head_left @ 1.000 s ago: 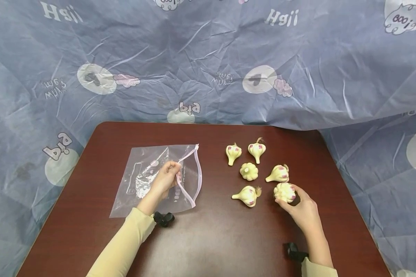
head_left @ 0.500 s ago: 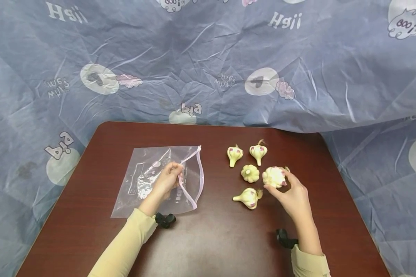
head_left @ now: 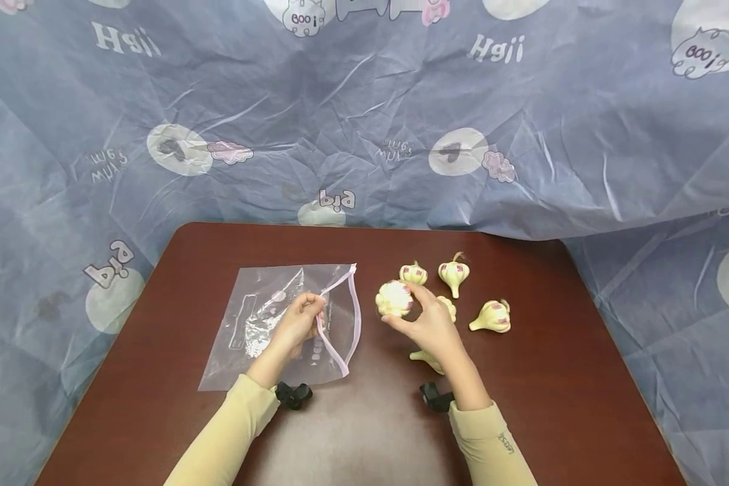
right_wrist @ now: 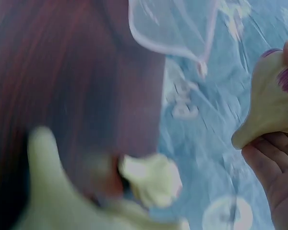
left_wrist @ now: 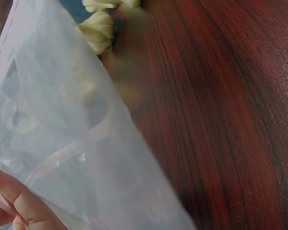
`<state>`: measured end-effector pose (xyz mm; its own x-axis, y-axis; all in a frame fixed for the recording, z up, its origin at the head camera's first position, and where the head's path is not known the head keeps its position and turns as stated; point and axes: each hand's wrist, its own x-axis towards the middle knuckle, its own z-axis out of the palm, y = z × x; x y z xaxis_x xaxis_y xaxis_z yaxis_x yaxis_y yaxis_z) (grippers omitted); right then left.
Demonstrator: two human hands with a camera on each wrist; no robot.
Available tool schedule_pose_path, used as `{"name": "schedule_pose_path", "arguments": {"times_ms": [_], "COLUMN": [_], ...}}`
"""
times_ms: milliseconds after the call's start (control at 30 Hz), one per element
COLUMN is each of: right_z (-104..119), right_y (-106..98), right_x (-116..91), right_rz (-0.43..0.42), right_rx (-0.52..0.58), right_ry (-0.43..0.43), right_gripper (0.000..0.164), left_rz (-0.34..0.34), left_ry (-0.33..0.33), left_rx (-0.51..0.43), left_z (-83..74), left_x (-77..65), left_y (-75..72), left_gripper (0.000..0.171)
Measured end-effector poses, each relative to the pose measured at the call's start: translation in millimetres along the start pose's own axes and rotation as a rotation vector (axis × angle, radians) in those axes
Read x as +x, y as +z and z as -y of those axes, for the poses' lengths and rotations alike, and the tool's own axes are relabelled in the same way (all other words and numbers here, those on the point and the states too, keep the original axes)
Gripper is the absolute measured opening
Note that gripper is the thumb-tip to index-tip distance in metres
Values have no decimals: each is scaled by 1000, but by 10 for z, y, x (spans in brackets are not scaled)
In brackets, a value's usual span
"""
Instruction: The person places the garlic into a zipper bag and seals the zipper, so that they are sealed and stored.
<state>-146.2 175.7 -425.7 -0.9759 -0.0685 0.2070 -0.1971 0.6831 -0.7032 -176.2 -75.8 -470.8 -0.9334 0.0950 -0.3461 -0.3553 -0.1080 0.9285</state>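
Note:
A clear zip bag lies on the table's left half, its pinkish zip edge parted on the right side. My left hand pinches one lip of that opening; in the left wrist view the fingers show at the lower left, behind them the cloudy plastic. Between thumb and fingers my right hand holds a garlic bulb just right of the bag's mouth, above the table. The right wrist view has this bulb at its right edge, stem end down. My right hand partly covers two other bulbs.
Several garlic bulbs lie on the right half: one at the back, one to the right, one in front. The dark red-brown table ends at a blue printed cloth hanging behind.
My right hand has carried the garlic bulb leftward from the right side of the table to near the bag's opening. My left hand keeps its hold on the bag's lip.

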Motion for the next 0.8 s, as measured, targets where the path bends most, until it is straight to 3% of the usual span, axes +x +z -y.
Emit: {"name": "schedule_pose_path", "arguments": {"times_ms": [200, 367, 600, 800], "right_z": [76, 97, 39, 4], "right_y": [359, 576, 767, 844], "right_x": [81, 124, 135, 133], "right_rz": [71, 136, 193, 228], "right_rx": [22, 81, 83, 66], "right_ry": [-52, -39, 12, -8], "right_gripper": [69, 69, 69, 70], "left_rz": [1, 2, 10, 14], "left_ry": [-6, -9, -4, -9], "left_rx": [13, 12, 30, 19], "left_z": [12, 13, 5, -4], "left_x": [-23, -28, -45, -38], "left_y": [21, 49, 85, 110], "left_gripper": [8, 8, 11, 12]}}
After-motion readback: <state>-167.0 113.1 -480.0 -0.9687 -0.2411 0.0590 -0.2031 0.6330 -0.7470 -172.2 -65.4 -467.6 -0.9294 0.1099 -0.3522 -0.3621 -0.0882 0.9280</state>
